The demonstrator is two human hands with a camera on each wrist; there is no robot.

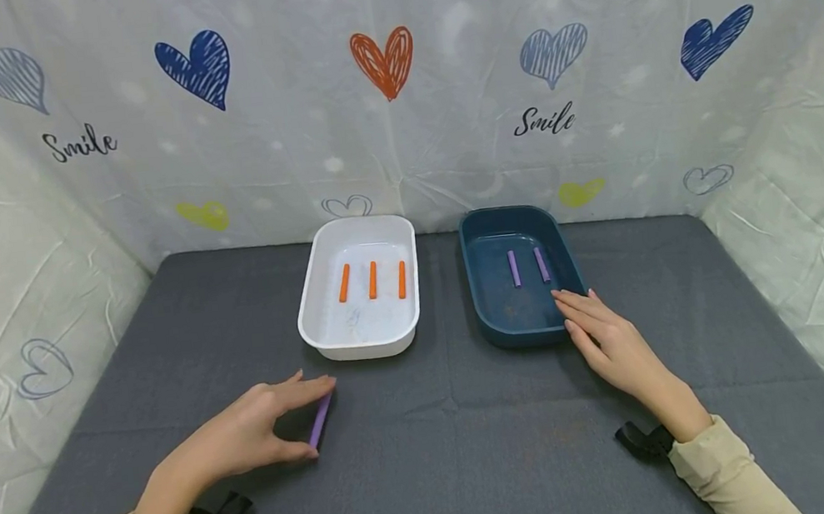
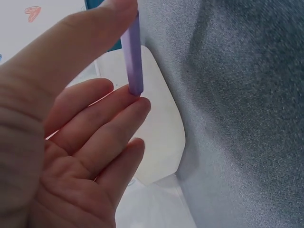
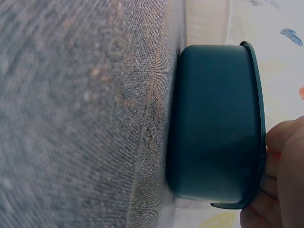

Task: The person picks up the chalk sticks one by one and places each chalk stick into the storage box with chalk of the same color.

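My left hand (image 1: 267, 423) pinches a purple stick (image 1: 320, 422) lengthwise between thumb and fingertips, in front of the white tray. In the left wrist view the purple stick (image 2: 133, 61) spans from the thumb tip to the fingers. My right hand (image 1: 613, 340) lies at the near right corner of the dark teal tray (image 1: 533, 336), fingers extended over its rim. From the right wrist, the fingers (image 3: 273, 173) show right at that rim. Two more purple sticks (image 1: 515, 269) lie inside the teal tray.
A white tray (image 1: 369, 349) stands left of the teal one, with a narrow gap between them. Three orange sticks (image 1: 373, 280) lie in it. Both trays sit on a grey cloth (image 1: 464, 469), before a white curtain (image 1: 477, 158) printed with hearts.
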